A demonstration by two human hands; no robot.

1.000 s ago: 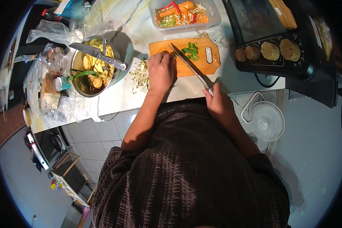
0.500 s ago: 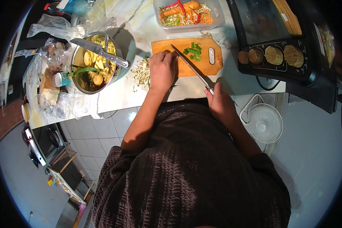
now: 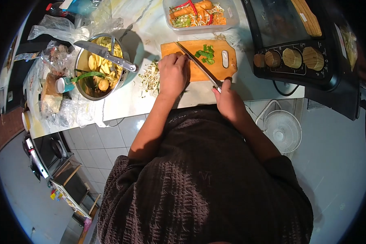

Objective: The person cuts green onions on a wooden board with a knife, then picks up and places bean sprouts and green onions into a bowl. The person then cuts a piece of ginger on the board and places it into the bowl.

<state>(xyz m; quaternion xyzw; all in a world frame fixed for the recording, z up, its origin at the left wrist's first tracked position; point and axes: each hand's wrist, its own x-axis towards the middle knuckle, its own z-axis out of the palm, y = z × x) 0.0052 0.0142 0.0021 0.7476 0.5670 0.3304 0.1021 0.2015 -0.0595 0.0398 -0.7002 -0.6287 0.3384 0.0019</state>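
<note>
My right hand (image 3: 230, 99) is closed round the handle of a kitchen knife (image 3: 201, 67). The blade slants up and left across a wooden cutting board (image 3: 215, 74), its tip near the fingers of my left hand (image 3: 173, 75). Those fingers are curled down at the board's left end, and whatever they pinch is hidden beneath them. Chopped green pieces (image 3: 205, 54) lie on the board, right of the blade. Bean sprouts (image 3: 150, 79) are heaped on the counter just left of my left hand.
A metal pot (image 3: 79, 65) of yellowish cut pieces stands left, a second knife (image 3: 105, 55) across its rim. Behind the board is a plastic container (image 3: 203, 29) with carrot, sprouts and red chillies. An oven with wooden knobs (image 3: 292, 58) stands right; plastic bags (image 3: 57, 30) lie left.
My right hand and the knife have shifted a little left, bringing the blade closer to my left fingers. My left hand stays in nearly the same place on the board.
</note>
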